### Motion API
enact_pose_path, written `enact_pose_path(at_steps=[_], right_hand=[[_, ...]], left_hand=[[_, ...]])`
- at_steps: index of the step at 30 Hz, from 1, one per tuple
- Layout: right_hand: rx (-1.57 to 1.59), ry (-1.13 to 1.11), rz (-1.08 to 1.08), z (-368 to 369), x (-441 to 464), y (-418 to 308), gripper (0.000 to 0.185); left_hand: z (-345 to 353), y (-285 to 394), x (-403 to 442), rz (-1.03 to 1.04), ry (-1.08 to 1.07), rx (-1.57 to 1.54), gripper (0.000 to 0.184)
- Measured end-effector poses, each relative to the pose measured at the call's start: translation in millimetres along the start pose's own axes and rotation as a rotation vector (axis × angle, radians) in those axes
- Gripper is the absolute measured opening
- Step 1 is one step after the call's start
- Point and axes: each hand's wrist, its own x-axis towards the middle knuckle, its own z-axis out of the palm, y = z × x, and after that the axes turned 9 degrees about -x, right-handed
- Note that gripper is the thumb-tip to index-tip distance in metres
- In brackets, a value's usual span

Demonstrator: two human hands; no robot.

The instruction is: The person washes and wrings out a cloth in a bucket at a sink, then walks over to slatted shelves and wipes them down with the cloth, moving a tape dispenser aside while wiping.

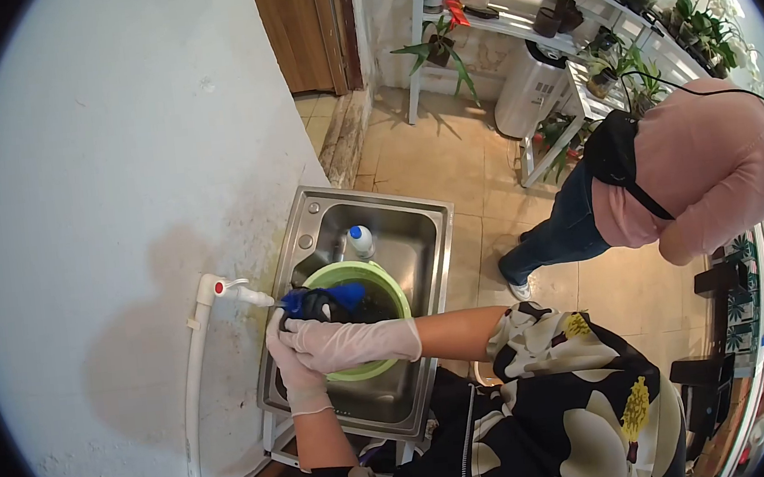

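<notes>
Both my hands wear whitish gloves and meet at the left rim of a green basin (397, 294) in the steel sink. My left hand (295, 368) is closed on a dark and blue item (343, 295) just under the white tap (245, 292). Over the basin's near edge, my right hand (341, 341) closes on the same item from the right. Part of the item lies across the basin, which holds dark water. What exactly the item is cannot be made out.
A white bottle with a blue cap (360, 239) stands in the sink (408, 227) behind the basin. A white pipe (193, 395) runs up the wall at left. A person in a pink top (706, 161) stands at right, near plant shelves (517, 18).
</notes>
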Motion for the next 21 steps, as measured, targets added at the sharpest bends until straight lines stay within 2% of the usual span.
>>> enact_pose_path(at_steps=[3,5,6,8,9,13,15,16,19,21], right_hand=[[0.061,-0.137,0.084,-41,-12,-28,0.037],[0.037,-0.062,0.139,-63,-6,-46,0.038],[0.006,0.028,0.148,-73,-1,-52,0.038],[-0.289,0.510,-0.065,-80,20,-44,0.038],[-0.433,0.748,-0.172,-78,28,-41,0.038],[-0.291,0.440,0.125,-66,47,-38,0.042],[-0.218,0.291,0.203,-43,57,-31,0.044],[-0.298,0.304,0.198,-56,46,-49,0.044],[-0.105,0.287,0.277,-89,35,-66,0.047],[-0.048,0.370,0.366,-112,27,-79,0.049]], left_hand=[[-27,-5,8,0.033,-0.118,0.037,0.030],[-20,-8,11,0.101,-0.202,0.025,0.031],[-16,-8,13,0.136,-0.246,0.020,0.032],[-10,-3,18,0.422,-0.155,0.627,0.036],[-6,-1,7,0.489,-0.200,0.783,0.038],[9,3,-20,0.769,-0.268,1.270,0.043],[12,0,-20,0.606,-0.237,0.928,0.041],[12,-5,-21,0.517,-0.218,0.756,0.041],[10,-8,-25,0.257,-0.159,0.249,0.039],[4,8,-32,0.420,-0.157,1.233,0.038]])
